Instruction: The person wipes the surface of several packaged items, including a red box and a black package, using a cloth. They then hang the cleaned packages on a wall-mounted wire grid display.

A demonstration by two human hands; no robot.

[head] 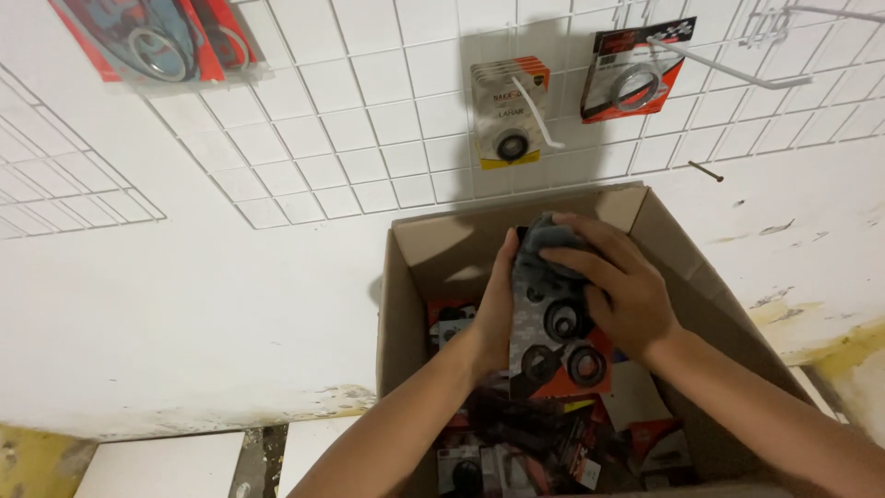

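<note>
1. At far left, a red packet (161,41) with a metal ring inside hangs high on a white wire grid (304,120) fixed to a white wall.
2. Further right on the grid, a small stack of yellow and orange cards (509,111) holding a black ring hangs from a white hook, and beside it a red and black card (636,74) with a silver ring hangs from another.
3. Below the grid, an open cardboard box (406,304) stands against the wall, filled with a jumble of red, black and white packets (553,443).
4. The left hand (493,309) reaches into the box, its fingers curled round the left edge of a blister pack (553,341) of black round seals on an orange card, held upright above the jumble.
5. The right hand (613,286) is closed over the top right of the same pack, its fingers pressing a dark grey cloth (553,242) against the pack's upper end.
6. To the right of the box, the wall shows scuffs and yellow patches, and a dark nail (706,171) sticks out of it.
</note>
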